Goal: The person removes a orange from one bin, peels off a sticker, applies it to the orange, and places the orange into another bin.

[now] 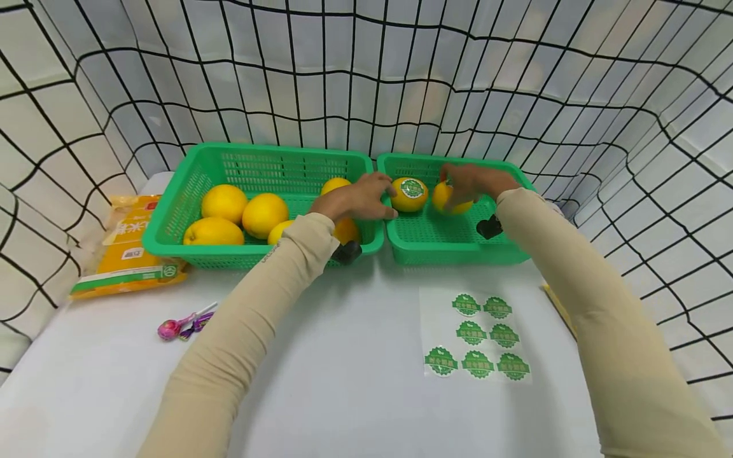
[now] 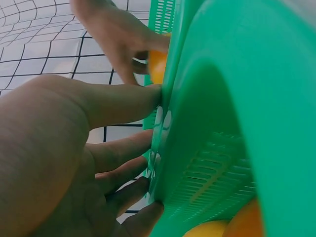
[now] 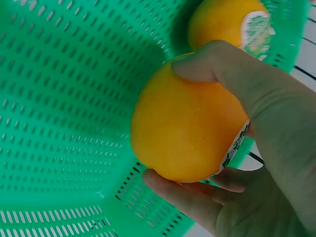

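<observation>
My right hand (image 1: 472, 181) grips an orange (image 3: 185, 126) inside the right green basket (image 1: 458, 252), thumb on top and fingers beneath. A round green-and-white sticker (image 3: 232, 150) shows on that orange's side, facing the palm. Beside it in the basket lies another orange (image 1: 408, 196) with a similar sticker facing up. My left hand (image 1: 363, 198) is at the adjoining rims of the two baskets. In the left wrist view its thumb and extended fingers (image 2: 123, 148) touch the green rim. Several oranges (image 1: 265, 215) lie in the left green basket (image 1: 200, 152), partly hidden by the left arm.
A clear sheet (image 1: 435, 318) with several green stickers lies on the white table (image 1: 343, 381) before the right basket. An orange packet (image 1: 128, 245) and wrapped lollipops (image 1: 172, 329) are at the left. Black netting (image 1: 355, 70) surrounds the back and sides.
</observation>
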`<state>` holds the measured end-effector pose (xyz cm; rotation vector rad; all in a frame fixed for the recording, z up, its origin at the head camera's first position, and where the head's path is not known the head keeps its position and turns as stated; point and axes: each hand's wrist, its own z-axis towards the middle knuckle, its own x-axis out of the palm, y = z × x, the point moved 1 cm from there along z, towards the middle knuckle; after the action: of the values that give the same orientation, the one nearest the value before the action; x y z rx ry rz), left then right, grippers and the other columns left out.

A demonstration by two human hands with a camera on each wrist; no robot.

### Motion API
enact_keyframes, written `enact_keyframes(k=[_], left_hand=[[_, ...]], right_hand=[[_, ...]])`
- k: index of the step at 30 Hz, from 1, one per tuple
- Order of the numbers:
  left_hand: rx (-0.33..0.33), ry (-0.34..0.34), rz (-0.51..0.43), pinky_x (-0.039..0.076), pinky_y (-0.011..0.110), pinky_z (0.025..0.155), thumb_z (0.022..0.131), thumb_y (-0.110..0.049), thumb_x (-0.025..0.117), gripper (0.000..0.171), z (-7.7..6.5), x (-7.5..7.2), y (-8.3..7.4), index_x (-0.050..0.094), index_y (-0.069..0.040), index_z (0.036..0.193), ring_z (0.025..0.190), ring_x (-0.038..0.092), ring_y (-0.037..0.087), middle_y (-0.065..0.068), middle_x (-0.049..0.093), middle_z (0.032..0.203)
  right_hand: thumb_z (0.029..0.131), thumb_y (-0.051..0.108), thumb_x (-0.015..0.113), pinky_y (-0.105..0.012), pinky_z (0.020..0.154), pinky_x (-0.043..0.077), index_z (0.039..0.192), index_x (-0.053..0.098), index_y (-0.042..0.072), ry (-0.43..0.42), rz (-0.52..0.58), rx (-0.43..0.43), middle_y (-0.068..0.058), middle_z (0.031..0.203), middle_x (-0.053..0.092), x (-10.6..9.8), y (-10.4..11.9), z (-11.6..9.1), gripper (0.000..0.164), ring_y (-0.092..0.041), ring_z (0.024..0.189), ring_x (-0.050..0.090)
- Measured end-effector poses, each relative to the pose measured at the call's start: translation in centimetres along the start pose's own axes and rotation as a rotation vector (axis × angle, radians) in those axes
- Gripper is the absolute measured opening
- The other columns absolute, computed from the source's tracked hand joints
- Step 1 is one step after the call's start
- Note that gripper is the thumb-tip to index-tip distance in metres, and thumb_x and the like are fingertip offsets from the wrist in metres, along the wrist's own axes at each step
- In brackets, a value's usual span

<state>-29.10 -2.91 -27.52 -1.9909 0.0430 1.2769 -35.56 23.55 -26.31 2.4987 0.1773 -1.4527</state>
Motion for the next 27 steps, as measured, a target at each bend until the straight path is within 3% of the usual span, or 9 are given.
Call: enact_keyframes(k=[5,12,15,21,27], left_hand=[[-0.002,0.010,0.006,0.018,0.049,0.132,0.110,-0.029,0.059,0.056,0.2,0.2,0.0,0.045,-0.005,0.158,0.165,0.002,0.032,0.010,0.010,0.178],[-0.010,0.004,0.007,0.018,0.049,0.132,0.110,-0.030,0.059,0.055,0.2,0.2,0.0,0.046,-0.006,0.158,0.164,0.003,0.031,0.009,0.011,0.177],[-0.008,0.004,0.006,0.018,0.049,0.132,0.110,-0.030,0.059,0.056,0.2,0.3,0.0,0.045,-0.005,0.158,0.164,0.003,0.031,0.009,0.011,0.178],[-0.009,-0.003,0.014,0.017,0.049,0.132,0.110,-0.030,0.058,0.057,0.0,0.3,0.0,0.044,-0.005,0.159,0.165,0.002,0.031,0.009,0.011,0.178],[-0.003,-0.003,0.013,0.014,0.049,0.133,0.110,-0.029,0.058,0.057,0.1,0.3,0.1,0.043,-0.005,0.159,0.165,0.000,0.033,0.009,0.011,0.178]], right_hand=[[0.097,0.028,0.074,-0.056,0.102,0.056,0.156,0.032,0.013,0.022,0.005,0.048,-0.029,0.151,0.044,1.0,-0.2,1.1,0.073,-0.046,0.123,0.059],[0.100,0.029,0.072,-0.056,0.101,0.055,0.160,0.029,0.014,-0.021,0.068,0.032,-0.031,0.150,0.044,1.6,-0.6,2.1,0.075,-0.048,0.120,0.061],[0.100,0.030,0.072,-0.061,0.107,0.049,0.160,0.030,0.014,-0.053,0.058,0.005,-0.032,0.152,0.044,1.8,-0.9,2.6,0.075,-0.048,0.128,0.055],[0.099,0.027,0.074,-0.069,0.120,0.032,0.163,0.032,0.012,-0.083,0.048,-0.039,-0.031,0.167,0.028,1.7,-1.2,3.1,0.078,-0.052,0.151,0.030],[0.097,0.026,0.076,-0.070,0.120,0.032,0.163,0.032,0.013,-0.087,0.051,-0.025,-0.031,0.168,0.025,1.6,-1.6,3.0,0.081,-0.052,0.152,0.029]])
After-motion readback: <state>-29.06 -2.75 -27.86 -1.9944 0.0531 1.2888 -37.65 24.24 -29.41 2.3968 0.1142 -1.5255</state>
